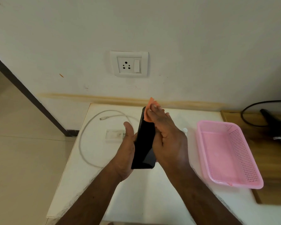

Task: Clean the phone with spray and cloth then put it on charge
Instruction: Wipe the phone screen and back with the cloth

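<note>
head view: the left hand (126, 148) clasps the black phone (144, 140) along its left edge, thumb up the side, holding it above the white table (81, 176). the right hand (167, 137) presses an orange cloth (148, 111) flat against the phone's upper end, fingers closed over it — so wiping looks underway, probably past the spraying. a small white-capped thing (185, 130) peeks from behind the right hand, perhaps the spray; hard to tell. charging is left: the white cable (81, 143) loops on the table just left of the phone, beside the white adapter (114, 135), with the wall socket (129, 64) empty above. an empty pink basket (253, 161) sits to the right.
</note>
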Available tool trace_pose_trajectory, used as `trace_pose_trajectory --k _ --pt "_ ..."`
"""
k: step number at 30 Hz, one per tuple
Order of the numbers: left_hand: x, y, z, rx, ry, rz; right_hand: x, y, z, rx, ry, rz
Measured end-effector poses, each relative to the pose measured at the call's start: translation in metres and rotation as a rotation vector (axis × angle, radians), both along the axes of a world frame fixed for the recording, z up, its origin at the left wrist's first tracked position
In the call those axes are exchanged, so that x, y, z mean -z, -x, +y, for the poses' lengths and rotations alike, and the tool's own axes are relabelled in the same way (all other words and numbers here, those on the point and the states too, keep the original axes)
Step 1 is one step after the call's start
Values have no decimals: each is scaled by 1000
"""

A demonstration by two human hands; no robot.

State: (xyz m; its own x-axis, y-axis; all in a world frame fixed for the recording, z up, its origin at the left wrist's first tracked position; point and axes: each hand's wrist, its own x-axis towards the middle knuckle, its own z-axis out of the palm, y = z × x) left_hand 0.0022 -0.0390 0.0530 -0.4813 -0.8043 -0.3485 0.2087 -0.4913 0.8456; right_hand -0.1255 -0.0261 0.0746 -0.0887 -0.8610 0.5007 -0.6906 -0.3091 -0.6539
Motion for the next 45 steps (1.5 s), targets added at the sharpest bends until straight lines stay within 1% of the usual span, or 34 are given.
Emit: trace_pose_trajectory --k 5,9,13,16,18,20,22,27,31,33,36,39,43,45 --pt "0 -2 -2 -42 -1 114 -9 -13 7 -93 -3 109" --pt "4 -4 -3 -82 -22 135 -7 -18 8 -133 -11 193" --pt "7 -5 -5 -130 -70 204 -7 -20 11 -166 -113 180" --pt "10 -8 -7 -210 -82 350 -6 -28 15 -183 -108 249" --pt "13 -10 -10 -244 -98 399 -3 -32 19 -198 -92 224" --pt "14 -12 -12 -245 -99 430 -2 -35 21 -279 -175 157" --pt "13 -14 -13 -235 -98 447 0 -37 23 -323 -263 163" --pt "16 -17 -10 -196 -122 486 -2 -31 31 -400 -270 246" --pt "16 -12 -10 -157 -166 530 -3 -23 41 -377 -282 291" --pt "15 -10 -11 -177 -169 540 1 -21 46 -338 -177 382" --pt "16 -10 -13 -242 -131 515 9 -18 48 -334 -64 313" --pt "14 -12 -14 -288 -149 538 19 -13 51 -252 18 328" --pt "14 -12 -16 -345 -151 561 30 -7 51 -132 68 286" --pt "15 -13 -17 -357 -149 576 34 -7 51 -83 60 269"
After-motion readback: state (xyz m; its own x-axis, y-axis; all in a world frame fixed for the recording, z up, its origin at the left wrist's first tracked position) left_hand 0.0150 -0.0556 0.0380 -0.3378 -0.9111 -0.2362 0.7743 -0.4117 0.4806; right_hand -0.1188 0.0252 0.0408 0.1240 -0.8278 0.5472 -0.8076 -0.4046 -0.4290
